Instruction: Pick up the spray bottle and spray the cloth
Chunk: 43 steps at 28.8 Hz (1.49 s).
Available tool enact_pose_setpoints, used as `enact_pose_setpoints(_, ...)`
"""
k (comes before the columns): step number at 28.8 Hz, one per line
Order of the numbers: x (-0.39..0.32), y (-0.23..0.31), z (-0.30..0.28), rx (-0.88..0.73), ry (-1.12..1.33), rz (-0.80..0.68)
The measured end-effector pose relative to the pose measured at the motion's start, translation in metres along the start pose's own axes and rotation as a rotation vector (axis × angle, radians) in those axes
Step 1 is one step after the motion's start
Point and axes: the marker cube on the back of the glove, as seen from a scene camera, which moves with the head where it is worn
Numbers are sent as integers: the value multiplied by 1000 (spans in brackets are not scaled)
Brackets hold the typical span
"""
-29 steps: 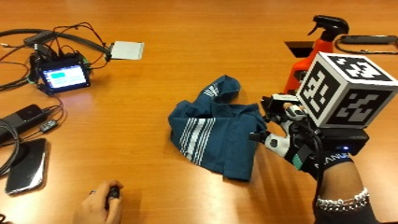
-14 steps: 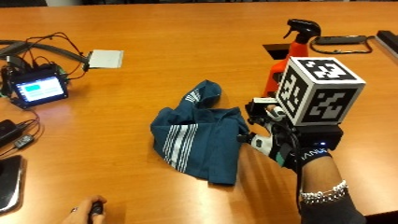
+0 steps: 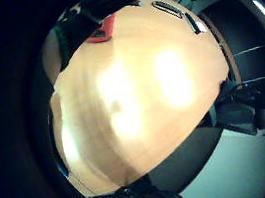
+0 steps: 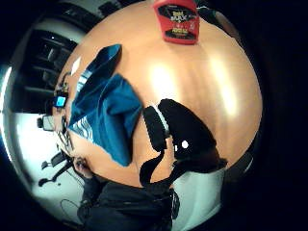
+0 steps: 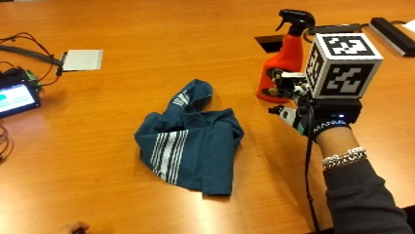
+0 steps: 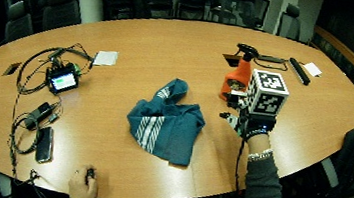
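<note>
An orange spray bottle (image 5: 283, 68) with a black trigger head stands upright on the wooden table (image 5: 162, 29), right of the middle. My gloved right hand (image 5: 324, 119) hovers just to its right and in front, fingers relaxed toward the bottle's base, holding nothing. A crumpled teal cloth (image 5: 188, 141) with white stripes lies flat on the table left of the hand, apart from it. The thumb side palm view has the bottle's label (image 4: 176, 21) and the cloth (image 4: 103, 110) below the palm. In the wide view the bottle (image 6: 235, 78), cloth (image 6: 164, 122) and hand (image 6: 255, 123) stand in the same order.
A small lit screen with cables (image 6: 63, 81) and a phone (image 6: 44, 137) lie at the far left. A white card (image 5: 82, 59) lies beyond the cloth. Behind the bottle are a table cutout (image 5: 269, 41) and a black bar (image 5: 392, 34). The bare left hand (image 6: 83, 186) rests at the near edge.
The outside camera has shifted. My right hand has left the cloth's right edge and moved toward the spray bottle. The cloth and bottle have stayed put.
</note>
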Motion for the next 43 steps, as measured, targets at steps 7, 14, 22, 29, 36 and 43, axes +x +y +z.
enact_pose_setpoints(7, 8, -31, 1, 64, -1, 126)
enact_pose_setpoints(14, 5, -54, 13, 240, -184, 220)
enact_pose_setpoints(22, 3, -73, 25, 445, -335, 318)
enact_pose_setpoints(29, -7, -78, 42, 480, -622, 384)
enact_pose_setpoints(36, -12, -82, 57, 435, -1064, 436)
enact_pose_setpoints(43, -4, -87, 53, 524, -1122, 457)
